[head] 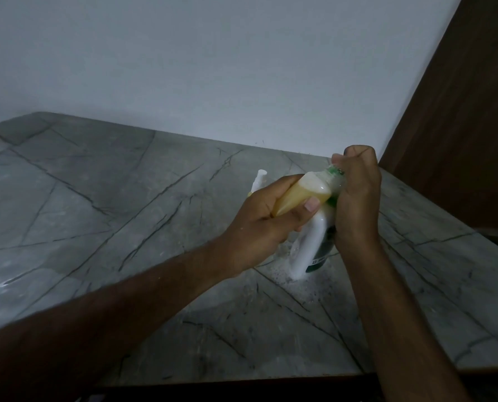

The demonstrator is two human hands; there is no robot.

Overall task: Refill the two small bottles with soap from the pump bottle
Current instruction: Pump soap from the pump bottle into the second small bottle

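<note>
My left hand (266, 220) grips a small clear bottle (305, 195) holding yellow soap, tilted with its neck up and to the right. My right hand (356, 195) curls around the green cap (336, 173) at that neck. Below the hands a white bottle with a dark green label (308, 250) stands on the marble counter (126, 213); my hands hide its top. Behind my left hand a white pump head (259, 179) sticks up, and its body is hidden.
A plain white wall runs behind the counter. A dark wooden panel (459, 126) rises at the right. White specks or spill marks (297, 281) lie on the counter around the white bottle's base. The counter's front edge runs along the bottom.
</note>
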